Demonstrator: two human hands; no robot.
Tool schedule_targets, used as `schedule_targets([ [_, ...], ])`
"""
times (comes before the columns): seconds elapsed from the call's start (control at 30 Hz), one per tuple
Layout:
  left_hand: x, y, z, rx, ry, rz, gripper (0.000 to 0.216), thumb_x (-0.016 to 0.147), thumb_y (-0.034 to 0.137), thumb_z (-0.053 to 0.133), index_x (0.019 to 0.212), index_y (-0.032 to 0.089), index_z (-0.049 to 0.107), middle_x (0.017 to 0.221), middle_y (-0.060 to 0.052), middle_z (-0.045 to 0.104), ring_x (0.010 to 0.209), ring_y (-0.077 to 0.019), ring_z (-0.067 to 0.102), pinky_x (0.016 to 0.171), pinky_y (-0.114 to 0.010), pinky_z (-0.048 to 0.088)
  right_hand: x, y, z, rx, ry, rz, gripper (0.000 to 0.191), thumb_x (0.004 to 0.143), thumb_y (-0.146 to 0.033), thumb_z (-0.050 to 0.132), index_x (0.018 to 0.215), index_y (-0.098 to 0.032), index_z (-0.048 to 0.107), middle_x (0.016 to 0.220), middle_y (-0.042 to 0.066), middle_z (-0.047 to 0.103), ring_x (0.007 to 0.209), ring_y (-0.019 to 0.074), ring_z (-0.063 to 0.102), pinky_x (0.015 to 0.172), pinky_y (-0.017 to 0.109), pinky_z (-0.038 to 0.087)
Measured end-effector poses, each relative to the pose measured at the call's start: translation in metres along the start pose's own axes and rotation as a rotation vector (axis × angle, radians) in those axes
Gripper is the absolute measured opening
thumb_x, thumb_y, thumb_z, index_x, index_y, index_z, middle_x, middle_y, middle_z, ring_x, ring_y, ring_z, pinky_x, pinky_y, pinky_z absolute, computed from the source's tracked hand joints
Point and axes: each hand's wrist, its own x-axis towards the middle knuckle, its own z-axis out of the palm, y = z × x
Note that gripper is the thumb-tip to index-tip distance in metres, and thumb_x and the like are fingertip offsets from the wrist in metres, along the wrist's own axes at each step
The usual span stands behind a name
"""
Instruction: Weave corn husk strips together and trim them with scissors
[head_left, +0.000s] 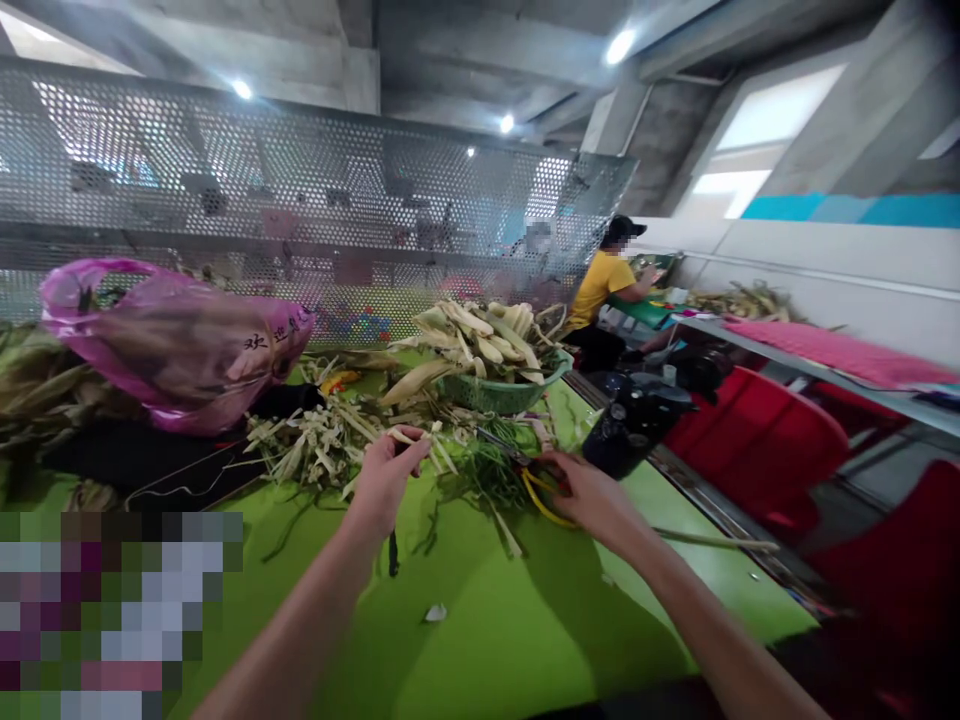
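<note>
My left hand pinches a pale strip of corn husk, and its end sticks out past the fingertips. Yellow-handled scissors are in my right hand, with the blades pointing left and away, towards the strip. Between the two hands lies a bunch of thin dark green strands. A heap of short, pale cut husk pieces is just beyond and left of my left hand. Behind the hands stands a green basket loaded with dry husks.
A pink plastic bag lies at the left on the green table, near loose husks. A black object stands by the table's right edge, beside red chairs. A perforated metal screen spans the back. A person in yellow sits farther off.
</note>
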Motion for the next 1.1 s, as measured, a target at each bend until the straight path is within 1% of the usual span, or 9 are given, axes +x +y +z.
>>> schedule_targets([
  [0.07, -0.001, 0.001, 0.0, -0.015, -0.004, 0.001, 0.022, 0.067, 0.03, 0.072, 0.079, 0.015, 0.061, 0.066, 0.003, 0.055, 0.054, -0.0062, 0.045, 0.055, -0.02, 0.035, 0.0, -0.002, -0.004, 0.008, 0.007, 0.045, 0.054, 0.063, -0.01, 0.055, 0.116, -0.022, 0.056, 0.092, 0.006, 0.069, 0.073, 0.0201, 0.063, 0.059, 0.025, 0.039],
  [0.17, 0.0, 0.003, -0.001, -0.064, -0.008, 0.0, 0.023, 0.067, 0.029, 0.073, 0.078, 0.015, 0.06, 0.068, 0.003, 0.054, 0.053, -0.0058, 0.045, 0.054, -0.02, 0.036, -0.002, 0.005, -0.014, 0.073, 0.093, 0.046, 0.057, 0.064, -0.012, 0.056, 0.12, -0.022, 0.055, 0.099, 0.006, 0.069, 0.077, 0.0216, 0.063, 0.062, 0.027, 0.042],
  [0.27, 0.0, 0.003, -0.001, -0.108, -0.021, -0.007, 0.023, 0.066, 0.03, 0.074, 0.078, 0.015, 0.06, 0.067, 0.003, 0.054, 0.053, -0.0062, 0.046, 0.053, -0.019, 0.036, -0.009, 0.016, -0.023, 0.328, 0.073, 0.002, 0.055, 0.074, -0.024, 0.057, 0.128, -0.021, 0.051, 0.101, 0.008, 0.069, 0.083, 0.0244, 0.065, 0.065, 0.032, 0.048],
  [0.33, 0.0, 0.003, -0.001, -0.122, -0.035, -0.014, 0.023, 0.066, 0.03, 0.073, 0.077, 0.015, 0.061, 0.066, 0.003, 0.054, 0.052, -0.0062, 0.046, 0.052, -0.019, 0.036, -0.015, 0.017, -0.026, 0.508, 0.031, -0.005, 0.05, 0.078, -0.034, 0.059, 0.125, -0.019, 0.053, 0.108, 0.009, 0.068, 0.092, 0.0256, 0.065, 0.073, 0.034, 0.051],
  [0.4, 0.0, 0.003, -0.001, -0.143, -0.048, -0.022, 0.022, 0.066, 0.03, 0.073, 0.077, 0.015, 0.061, 0.066, 0.003, 0.055, 0.052, -0.0058, 0.046, 0.052, -0.019, 0.035, -0.019, 0.01, -0.028, 0.565, 0.018, -0.012, 0.048, 0.079, -0.038, 0.06, 0.122, -0.02, 0.053, 0.104, 0.008, 0.068, 0.092, 0.0249, 0.065, 0.076, 0.033, 0.052],
  [0.5, -0.001, 0.004, -0.002, -0.195, -0.068, -0.04, 0.022, 0.064, 0.03, 0.074, 0.075, 0.016, 0.062, 0.067, 0.003, 0.056, 0.053, -0.0055, 0.046, 0.052, -0.019, 0.036, -0.021, -0.01, -0.032, 0.46, 0.056, -0.103, 0.048, 0.077, -0.041, 0.063, 0.12, -0.021, 0.049, 0.093, 0.006, 0.067, 0.083, 0.0222, 0.064, 0.074, 0.032, 0.053],
  [0.7, -0.003, 0.007, -0.003, -0.27, -0.088, -0.09, 0.023, 0.061, 0.028, 0.076, 0.072, 0.015, 0.062, 0.068, 0.002, 0.057, 0.054, -0.0054, 0.047, 0.052, -0.019, 0.038, -0.006, -0.03, -0.031, 0.132, 0.196, -0.274, 0.046, 0.079, -0.043, 0.063, 0.118, -0.023, 0.05, 0.114, 0.01, 0.06, 0.1, 0.0266, 0.06, 0.087, 0.037, 0.048],
  [0.87, -0.004, 0.013, -0.002, -0.307, -0.071, -0.15, 0.023, 0.06, 0.027, 0.076, 0.072, 0.015, 0.06, 0.064, 0.002, 0.056, 0.054, -0.0061, 0.047, 0.05, -0.019, 0.037, 0.006, -0.032, -0.02, -0.072, 0.233, -0.338, 0.049, 0.077, -0.046, 0.064, 0.118, -0.023, 0.049, 0.113, 0.01, 0.058, 0.105, 0.0287, 0.055, 0.091, 0.04, 0.044],
  [1.1, -0.004, 0.014, -0.001, -0.374, -0.049, -0.218, 0.024, 0.058, 0.024, 0.076, 0.073, 0.015, 0.06, 0.063, 0.003, 0.056, 0.053, -0.0061, 0.048, 0.05, -0.019, 0.038, 0.009, -0.041, -0.007, -0.136, 0.338, -0.386, 0.047, 0.077, -0.043, 0.063, 0.117, -0.022, 0.05, 0.105, 0.01, 0.058, 0.103, 0.0294, 0.055, 0.09, 0.041, 0.044],
])
